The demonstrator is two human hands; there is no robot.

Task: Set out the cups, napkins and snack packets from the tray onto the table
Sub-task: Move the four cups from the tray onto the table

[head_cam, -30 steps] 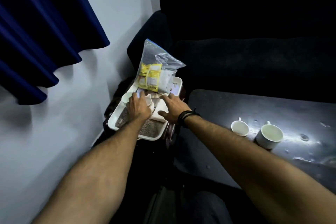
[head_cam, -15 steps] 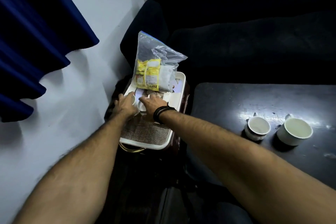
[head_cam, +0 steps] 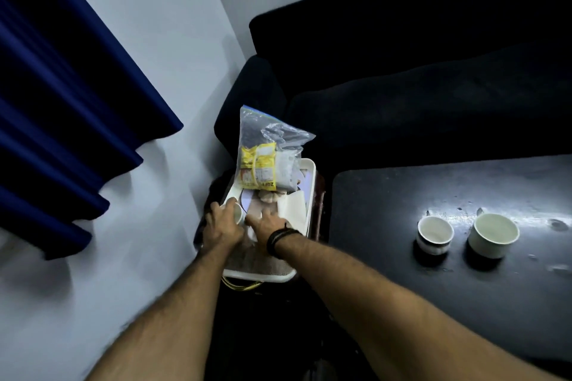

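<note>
A white tray [head_cam: 263,276] sits on a low stand left of the black table [head_cam: 433,312]. In it a clear zip bag [head_cam: 269,145] holding yellow snack packets stands upright at the far end, with folded white napkins [head_cam: 292,210] beside it. My left hand [head_cam: 221,227] curls around a small white cup [head_cam: 237,214] at the tray's left side. Just right of it, my right hand [head_cam: 268,223], black bands on its wrist, lies palm-down over something white in the tray; what it covers is hidden. Two white cups [head_cam: 435,233] [head_cam: 493,233] stand upright on the table.
A dark sofa [head_cam: 418,86] runs along the back behind tray and table. A pale wall [head_cam: 139,195] and a blue curtain [head_cam: 62,120] close off the left. The table's near part has wet spots under a bright reflection.
My right hand has moved left off the napkins to the spot next to my left hand. My left hand stays on the cup. The view has shifted slightly.
</note>
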